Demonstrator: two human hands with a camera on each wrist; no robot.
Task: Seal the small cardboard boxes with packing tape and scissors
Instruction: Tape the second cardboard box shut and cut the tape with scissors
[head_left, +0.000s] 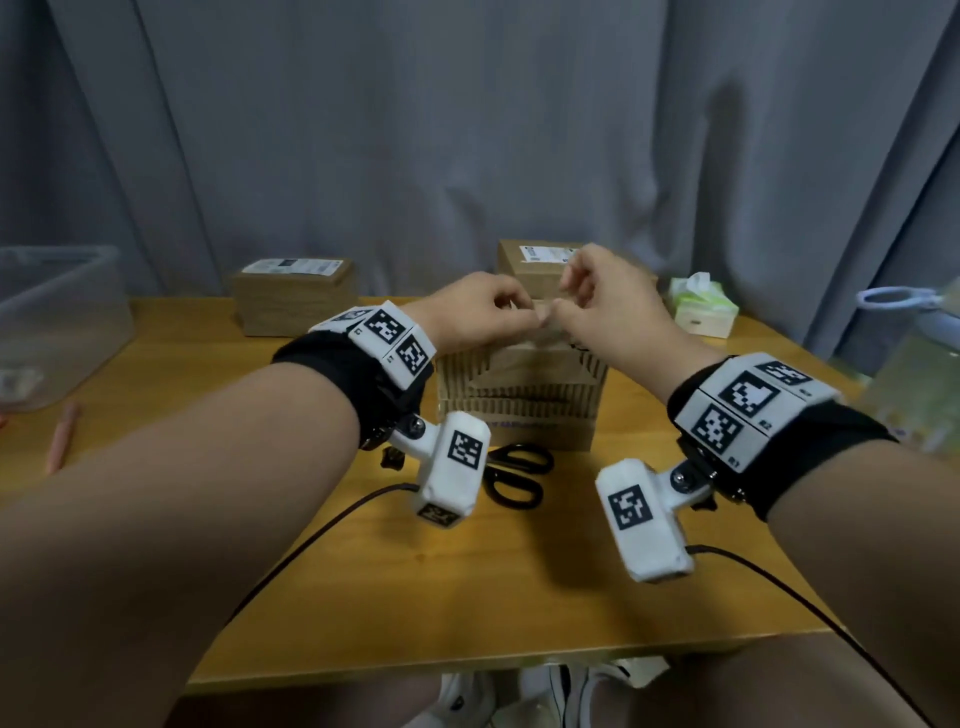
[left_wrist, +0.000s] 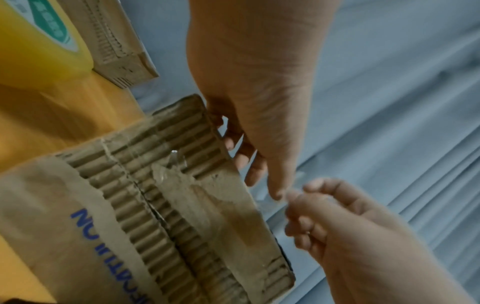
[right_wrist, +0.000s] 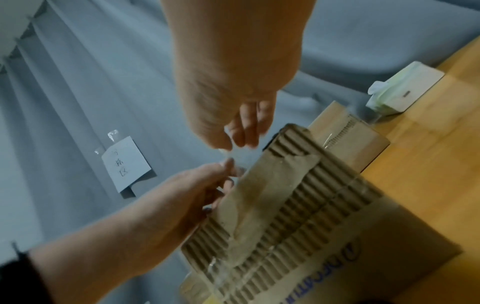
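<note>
A clear plastic storage bin (head_left: 62, 312) stands at the wooden table's (head_left: 363, 597) left edge; its contents are too blurred to tell. The worn brown cardboard box (head_left: 524, 400), corrugation exposed, sits mid-table behind black scissors (head_left: 517, 475). Above it, left hand (head_left: 475, 312) and right hand (head_left: 605, 306) each pinch a clear tape strip (right_wrist: 240, 157).

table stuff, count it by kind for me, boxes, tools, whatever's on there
cardboard boxes: 3
scissors: 1
tape roll: 1
tissue pack: 1
clear plastic bin: 1
pink pen: 1
total: 8
</note>
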